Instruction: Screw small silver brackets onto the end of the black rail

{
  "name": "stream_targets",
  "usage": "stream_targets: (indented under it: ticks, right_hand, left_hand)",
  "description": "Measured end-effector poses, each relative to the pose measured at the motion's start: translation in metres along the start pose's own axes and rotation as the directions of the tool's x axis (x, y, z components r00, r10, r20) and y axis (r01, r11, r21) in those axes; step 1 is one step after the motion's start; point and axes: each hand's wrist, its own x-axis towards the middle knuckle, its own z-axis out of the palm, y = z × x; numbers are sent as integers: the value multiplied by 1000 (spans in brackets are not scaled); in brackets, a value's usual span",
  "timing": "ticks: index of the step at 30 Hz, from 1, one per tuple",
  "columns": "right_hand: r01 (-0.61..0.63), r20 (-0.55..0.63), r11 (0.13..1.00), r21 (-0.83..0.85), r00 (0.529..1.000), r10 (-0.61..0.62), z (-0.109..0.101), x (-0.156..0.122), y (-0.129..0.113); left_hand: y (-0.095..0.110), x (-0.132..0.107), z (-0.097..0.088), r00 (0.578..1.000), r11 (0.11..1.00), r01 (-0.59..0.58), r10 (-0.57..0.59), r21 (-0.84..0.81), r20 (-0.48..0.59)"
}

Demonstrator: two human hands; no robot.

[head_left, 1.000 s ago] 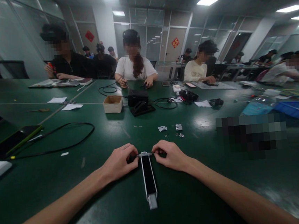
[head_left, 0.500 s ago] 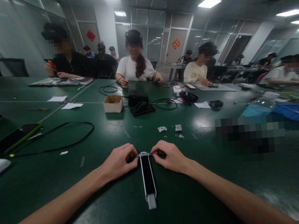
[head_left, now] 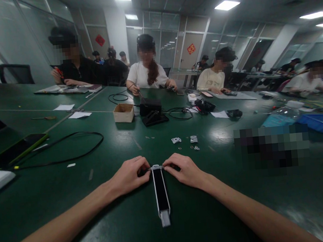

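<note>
A long black device with a silver frame [head_left: 161, 192] lies lengthwise on the green table [head_left: 116, 215] right in front of me. My left hand [head_left: 130, 174] is curled and pinches the left side of its far end. My right hand [head_left: 182, 170] is curled the same way and pinches the right side of that end. The fingertips of both hands are tucked under, so what they press on at the far end is hidden. Just beyond my hands lie small metal parts [head_left: 176, 139] and several tiny screws or washers [head_left: 194, 147].
A black cable [head_left: 75, 145] loops at the left beside a dark tablet [head_left: 14, 151]. A cardboard box [head_left: 123, 112] and a black power unit [head_left: 151, 111] stand mid-table. Blue trays [head_left: 319, 120] sit at the right. Several people work along the far side.
Both hands stay pinched on the device's far end. Only the camera view has shifted slightly.
</note>
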Motion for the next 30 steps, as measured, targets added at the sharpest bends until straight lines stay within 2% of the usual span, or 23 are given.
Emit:
stream_targets:
  ticks: [21, 30]
  right_hand:
    - [72, -71, 997, 6, 995, -71, 3, 1, 2]
    - [23, -46, 999, 25, 999, -21, 0, 0, 1]
  left_hand:
    - [0, 0, 1, 1000, 1000, -7, 6, -6, -10]
    - [1, -1, 0, 1000, 1000, 4, -4, -8, -7]
